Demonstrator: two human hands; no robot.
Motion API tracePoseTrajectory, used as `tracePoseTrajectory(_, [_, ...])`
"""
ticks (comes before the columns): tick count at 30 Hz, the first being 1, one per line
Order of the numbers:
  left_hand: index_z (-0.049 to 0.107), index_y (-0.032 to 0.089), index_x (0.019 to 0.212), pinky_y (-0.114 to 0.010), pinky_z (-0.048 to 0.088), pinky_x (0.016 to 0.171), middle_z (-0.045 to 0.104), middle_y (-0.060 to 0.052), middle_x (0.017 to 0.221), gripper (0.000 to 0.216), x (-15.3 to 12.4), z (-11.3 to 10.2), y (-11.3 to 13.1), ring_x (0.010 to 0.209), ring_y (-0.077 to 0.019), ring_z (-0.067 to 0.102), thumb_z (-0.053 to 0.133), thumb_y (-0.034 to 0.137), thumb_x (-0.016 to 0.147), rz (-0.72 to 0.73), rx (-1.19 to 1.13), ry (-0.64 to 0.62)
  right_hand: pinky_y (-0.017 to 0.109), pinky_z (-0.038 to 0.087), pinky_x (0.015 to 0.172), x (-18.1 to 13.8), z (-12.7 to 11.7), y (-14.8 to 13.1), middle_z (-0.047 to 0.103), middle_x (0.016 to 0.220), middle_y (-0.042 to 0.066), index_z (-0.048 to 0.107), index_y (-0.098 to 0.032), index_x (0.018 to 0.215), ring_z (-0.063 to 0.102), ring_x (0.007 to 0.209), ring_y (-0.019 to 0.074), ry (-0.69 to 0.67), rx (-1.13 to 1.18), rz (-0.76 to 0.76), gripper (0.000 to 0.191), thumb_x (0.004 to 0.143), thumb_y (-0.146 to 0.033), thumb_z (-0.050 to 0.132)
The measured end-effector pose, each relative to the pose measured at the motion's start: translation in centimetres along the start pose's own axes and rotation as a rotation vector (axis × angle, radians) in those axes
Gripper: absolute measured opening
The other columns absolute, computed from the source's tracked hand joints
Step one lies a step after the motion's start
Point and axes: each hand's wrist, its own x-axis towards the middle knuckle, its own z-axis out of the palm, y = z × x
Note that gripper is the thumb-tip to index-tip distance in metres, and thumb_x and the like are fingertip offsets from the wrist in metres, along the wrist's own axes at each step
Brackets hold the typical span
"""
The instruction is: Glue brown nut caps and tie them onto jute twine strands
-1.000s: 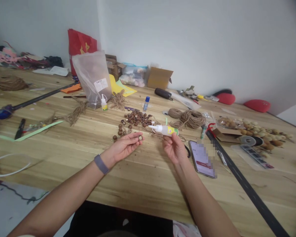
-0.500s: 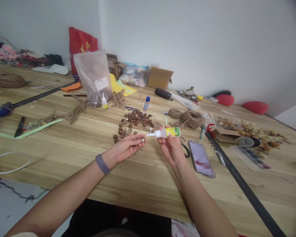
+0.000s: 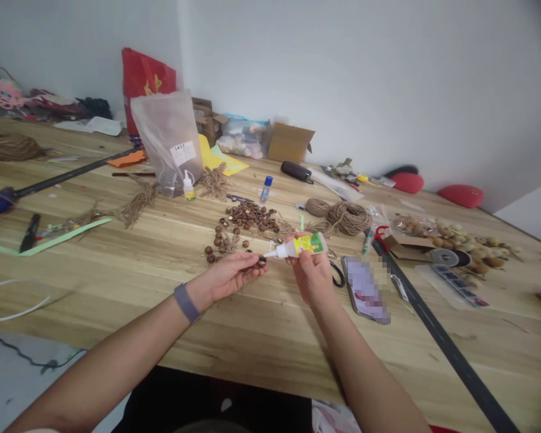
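Between thumb and fingertips, my left hand (image 3: 232, 276) pinches a small brown nutshell piece (image 3: 262, 262) with its hollow side showing. My right hand (image 3: 313, 273) grips a glue bottle (image 3: 310, 243) with a yellow-green label, tilted so its white nozzle points left. The nozzle tip is at the shell's opening; whether it touches, or whether glue comes out, I cannot tell. Just beyond the hands lies a pile of brown nutshells (image 3: 249, 215), with several rounder brown nuts (image 3: 218, 240) at its near left side.
Behind the pile stand a glue stick (image 3: 265, 189), another glue bottle (image 3: 189, 187) and a translucent bag (image 3: 165, 144). Twine coils (image 3: 348, 218) lie to the right. A phone (image 3: 365, 291) and black scissor handle (image 3: 338, 274) are beside my right forearm. Dried pods (image 3: 464, 240) lie far right.
The glue bottle has moved slightly left and down, bringing its nozzle to the shell. My left hand has tipped the shell, so its hollow looks darker. The view has shifted slightly.
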Motion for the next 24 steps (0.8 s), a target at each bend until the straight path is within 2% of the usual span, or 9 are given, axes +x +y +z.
tracePoseTrajectory(2, [0.066,0.004,0.079,-0.010,0.055,0.056,0.071,-0.012,0.071,0.023,-0.03,0.07,-0.02,0.055,-0.0084,0.067,0.047,0.005,0.091,-0.007,0.000,0.002,0.027,0.045,0.060,-0.02,-0.04,0.02,0.063,0.098,0.003,0.060,-0.030,0.102,0.053,0.071,0.0155,0.005,-0.024,-0.016,0.036,0.073,-0.047,0.072])
tracePoseTrajectory(6, [0.066,0.004,0.078,-0.011,0.055,0.056,0.071,-0.011,0.070,0.025,-0.18,0.27,-0.05,0.056,-0.0084,0.067,0.045,0.005,0.092,-0.018,-0.008,0.022,0.028,0.046,0.060,-0.06,0.06,-0.33,0.064,0.098,0.002,0.058,-0.031,0.107,0.049,0.058,0.0110,-0.021,0.018,-0.015,0.039,0.074,-0.048,0.072])
tracePoseTrajectory(11, [0.067,0.003,0.079,-0.010,0.056,0.060,0.072,-0.012,0.074,0.027,-0.23,0.37,0.09,0.061,-0.0087,0.069,0.044,0.002,0.091,0.007,-0.019,0.022,0.027,0.045,0.057,0.00,0.33,-0.79,0.067,0.097,0.001,0.058,-0.031,0.102,0.052,0.059,0.0104,0.010,0.108,0.059,0.037,0.072,-0.044,0.075])
tracePoseTrajectory(15, [0.067,0.002,0.085,-0.011,0.057,0.063,0.072,-0.013,0.076,0.024,-0.09,0.13,0.05,0.064,-0.0105,0.071,0.044,0.000,0.090,0.015,-0.039,-0.011,0.024,0.042,0.054,0.21,0.39,-0.87,0.067,0.091,-0.002,0.058,-0.030,0.094,0.046,0.055,0.0083,0.052,0.155,0.081,0.037,0.067,-0.042,0.080])
tracePoseTrajectory(19, [0.067,0.004,0.090,-0.012,0.057,0.065,0.072,-0.013,0.077,0.022,-0.01,-0.01,-0.17,0.068,-0.0118,0.072,0.046,-0.002,0.089,0.025,-0.053,-0.010,0.023,0.040,0.052,0.31,0.23,-0.68,0.067,0.089,-0.001,0.059,-0.029,0.090,0.043,0.054,0.0085,0.047,0.103,0.070,0.035,0.065,-0.044,0.079])
tracePoseTrajectory(24, [0.067,0.004,0.088,-0.012,0.057,0.066,0.072,-0.013,0.082,0.021,-0.21,0.20,-0.19,0.067,-0.0104,0.071,0.048,-0.004,0.086,0.004,-0.033,-0.032,0.023,0.041,0.059,0.19,-0.28,-0.08,0.066,0.093,0.000,0.061,-0.027,0.098,0.050,0.065,0.0106,0.002,-0.010,0.007,0.034,0.071,-0.042,0.075])
